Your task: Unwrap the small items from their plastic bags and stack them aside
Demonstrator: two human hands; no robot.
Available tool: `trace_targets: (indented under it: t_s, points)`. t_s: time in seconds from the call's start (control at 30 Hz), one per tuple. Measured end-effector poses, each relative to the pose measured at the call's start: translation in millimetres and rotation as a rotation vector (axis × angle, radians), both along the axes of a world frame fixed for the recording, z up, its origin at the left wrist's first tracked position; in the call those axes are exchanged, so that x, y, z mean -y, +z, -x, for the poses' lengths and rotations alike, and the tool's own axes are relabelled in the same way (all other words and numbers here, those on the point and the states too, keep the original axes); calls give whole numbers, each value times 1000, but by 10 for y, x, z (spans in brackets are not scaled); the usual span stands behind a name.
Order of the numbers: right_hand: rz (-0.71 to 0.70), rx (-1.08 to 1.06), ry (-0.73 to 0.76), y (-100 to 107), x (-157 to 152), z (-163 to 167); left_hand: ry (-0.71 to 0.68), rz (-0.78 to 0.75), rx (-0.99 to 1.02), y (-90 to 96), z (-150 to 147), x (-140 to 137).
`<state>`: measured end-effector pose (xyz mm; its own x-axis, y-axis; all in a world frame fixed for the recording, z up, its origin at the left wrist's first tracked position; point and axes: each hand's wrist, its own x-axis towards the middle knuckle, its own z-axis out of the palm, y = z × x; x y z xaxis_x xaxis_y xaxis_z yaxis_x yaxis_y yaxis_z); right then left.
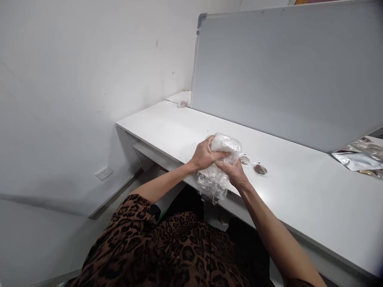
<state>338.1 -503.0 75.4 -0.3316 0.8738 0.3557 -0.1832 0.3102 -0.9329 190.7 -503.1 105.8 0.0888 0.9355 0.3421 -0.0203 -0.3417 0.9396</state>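
Observation:
Between my two hands is a clear plastic bag (pixel 226 144) with something white inside, held just above the front part of the white desk. My left hand (pixel 207 154) wraps round its left side, thumb across the front. My right hand (pixel 234 170) grips it from the lower right, fingers curled at the plastic. A crumpled, loose end of the clear plastic (pixel 213 181) hangs below my hands over the desk's front edge. Just right of my right hand lie a small clear packet with brown contents (pixel 260 169) and a similar packet (pixel 245 160), partly hidden.
The white desk (pixel 299 187) runs along a grey-white board (pixel 284 75) standing on it. Silver foil pouches (pixel 359 159) lie at the right by the board's edge. A small clear packet (pixel 182 103) sits at the far left corner. A wall socket (pixel 103 173) is at the left.

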Motion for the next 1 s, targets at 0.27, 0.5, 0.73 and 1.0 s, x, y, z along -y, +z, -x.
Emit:
trace_targets:
  t_s: [0.27, 0.5, 0.73, 1.0]
  points:
    - [148, -137, -310, 149, -68, -246, -77, -81, -116, 10, 43, -56]
    - [209, -174, -559, 84, -12, -58, -393, 216, 178, -237, -258, 117]
    - [29, -119, -662, -83, -141, 174, -277, 240, 351, -605, -419, 326]
    - [-321, 494, -471, -335, 144, -148, 405, 147, 258, -498, 485, 99]
